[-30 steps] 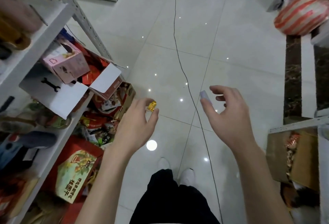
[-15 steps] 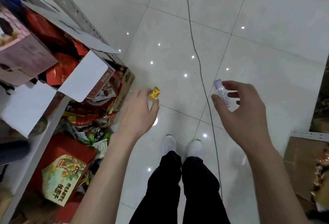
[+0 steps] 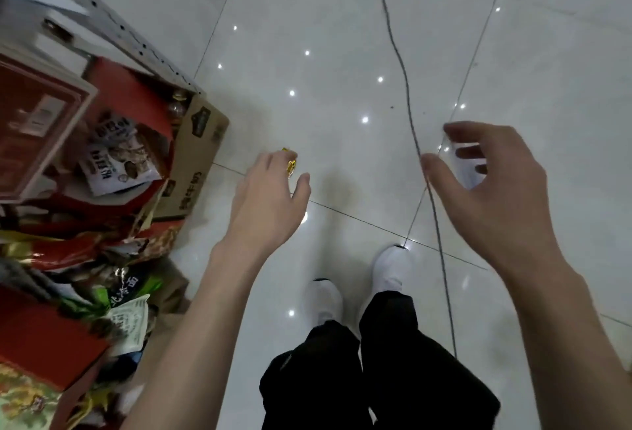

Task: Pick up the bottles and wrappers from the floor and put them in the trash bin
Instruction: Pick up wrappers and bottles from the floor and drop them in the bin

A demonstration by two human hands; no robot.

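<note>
My left hand (image 3: 268,202) pinches a small gold foil wrapper (image 3: 291,165) between its fingertips, held over the white tiled floor (image 3: 342,36). My right hand (image 3: 485,187) curls loosely around a small clear plastic bottle (image 3: 465,169), thumb on one side and fingers over the top. Both hands hang in front of me above my white shoes (image 3: 391,269). No trash bin shows in the head view.
A metal shelf (image 3: 136,43) on the left holds red gift boxes (image 3: 37,122), snack packets and an open cardboard box (image 3: 198,159) that juts onto the floor. A thin dark cable (image 3: 410,115) runs along the tiles between my hands.
The view has tilted further down and moved forward along the aisle. Both hands keep their hold on the wrapper and the bottle. The right-hand shelf has left the view.
</note>
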